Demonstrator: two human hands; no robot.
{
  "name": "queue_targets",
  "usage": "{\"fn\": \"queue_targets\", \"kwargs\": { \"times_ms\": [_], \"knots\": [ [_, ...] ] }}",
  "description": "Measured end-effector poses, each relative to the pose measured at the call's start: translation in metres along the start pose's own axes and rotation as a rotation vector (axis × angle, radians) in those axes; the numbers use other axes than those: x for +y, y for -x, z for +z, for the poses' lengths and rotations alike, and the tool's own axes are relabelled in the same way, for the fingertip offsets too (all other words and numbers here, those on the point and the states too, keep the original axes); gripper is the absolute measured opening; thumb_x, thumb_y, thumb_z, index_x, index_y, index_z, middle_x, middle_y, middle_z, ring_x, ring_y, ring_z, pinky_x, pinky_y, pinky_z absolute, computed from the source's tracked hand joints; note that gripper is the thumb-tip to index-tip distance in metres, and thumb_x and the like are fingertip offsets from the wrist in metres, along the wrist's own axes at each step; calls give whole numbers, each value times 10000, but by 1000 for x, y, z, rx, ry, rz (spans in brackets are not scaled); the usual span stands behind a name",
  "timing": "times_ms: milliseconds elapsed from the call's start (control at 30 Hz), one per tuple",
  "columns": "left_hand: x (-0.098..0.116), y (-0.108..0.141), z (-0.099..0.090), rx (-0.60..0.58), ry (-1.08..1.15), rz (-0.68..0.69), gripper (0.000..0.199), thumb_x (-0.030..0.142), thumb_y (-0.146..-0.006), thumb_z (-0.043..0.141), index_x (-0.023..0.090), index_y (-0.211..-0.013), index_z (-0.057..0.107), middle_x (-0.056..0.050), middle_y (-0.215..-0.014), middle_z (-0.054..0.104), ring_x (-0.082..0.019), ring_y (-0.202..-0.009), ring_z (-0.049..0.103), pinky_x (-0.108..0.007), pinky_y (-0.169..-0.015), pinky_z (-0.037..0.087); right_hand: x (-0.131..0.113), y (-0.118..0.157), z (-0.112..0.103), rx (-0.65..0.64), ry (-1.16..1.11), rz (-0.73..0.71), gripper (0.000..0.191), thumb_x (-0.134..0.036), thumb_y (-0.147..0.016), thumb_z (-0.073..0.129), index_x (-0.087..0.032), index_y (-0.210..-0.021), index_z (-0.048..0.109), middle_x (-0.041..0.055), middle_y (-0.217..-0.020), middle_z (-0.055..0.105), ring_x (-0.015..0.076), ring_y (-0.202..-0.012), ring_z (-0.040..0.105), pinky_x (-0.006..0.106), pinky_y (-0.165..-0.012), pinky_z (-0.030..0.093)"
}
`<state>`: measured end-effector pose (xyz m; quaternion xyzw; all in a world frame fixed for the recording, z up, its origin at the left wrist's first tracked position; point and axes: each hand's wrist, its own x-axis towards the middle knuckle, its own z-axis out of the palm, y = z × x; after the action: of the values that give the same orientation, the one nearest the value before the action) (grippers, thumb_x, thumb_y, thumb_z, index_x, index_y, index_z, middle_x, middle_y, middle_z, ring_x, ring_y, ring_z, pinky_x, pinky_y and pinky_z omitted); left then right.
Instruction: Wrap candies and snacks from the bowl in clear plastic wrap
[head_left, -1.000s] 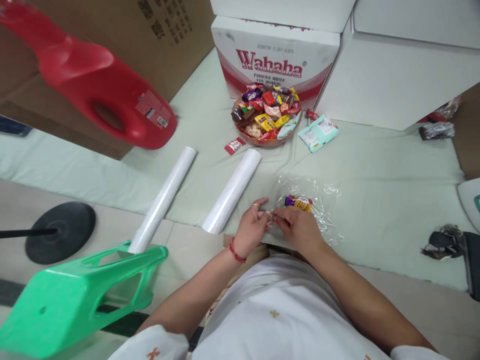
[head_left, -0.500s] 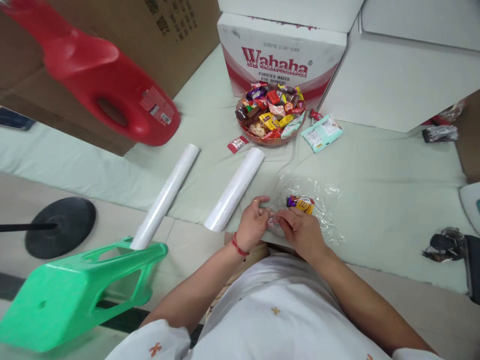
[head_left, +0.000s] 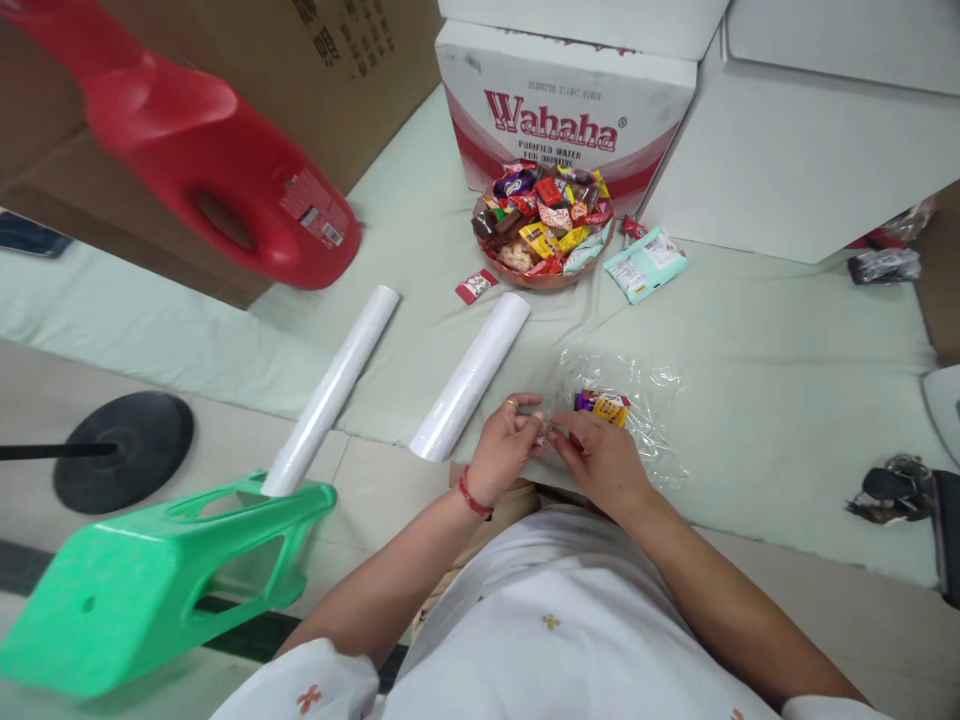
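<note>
A clear plastic bag (head_left: 652,400) lies on the pale green cloth near the front edge, with a few wrapped candies (head_left: 606,406) in purple, yellow and red showing inside or under it. My left hand (head_left: 512,440), with a ring and a red bracelet, pinches the bag's gathered near-left end. Facing it, my right hand (head_left: 600,458) has its thumb and forefinger closed on the same twisted plastic, close to the left fingertips. The exact grip between the fingers is too small to make out.
A bowl of candies (head_left: 544,280) stands before a Wahaha box (head_left: 562,110). Two white rolls (head_left: 472,375) lie left of my hands. A mint packet (head_left: 645,265) and a red packet (head_left: 476,287) flank the bowl. A red jug (head_left: 247,180) and green stool (head_left: 142,570) are left.
My fingertips have shifted slightly at the bag's gathered end, with a little more space between the two hands. The bag and candies stay in place.
</note>
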<state>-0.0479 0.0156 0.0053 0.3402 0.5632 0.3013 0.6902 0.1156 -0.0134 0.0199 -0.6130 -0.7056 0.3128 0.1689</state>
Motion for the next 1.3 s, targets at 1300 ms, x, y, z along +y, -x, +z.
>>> {"fn": "queue_targets", "kwargs": {
  "times_ms": [1300],
  "knots": [
    [3, 5, 5, -5, 104, -83, 251, 373, -700, 730, 126, -738, 700, -71, -744, 752, -13, -352, 350, -215, -395, 157, -12, -69, -54, -296, 334, -190, 290, -177, -932, 585, -223, -1159, 759, 75, -1086, 739, 187, -840, 648, 281, -667, 355]
  ]
}}
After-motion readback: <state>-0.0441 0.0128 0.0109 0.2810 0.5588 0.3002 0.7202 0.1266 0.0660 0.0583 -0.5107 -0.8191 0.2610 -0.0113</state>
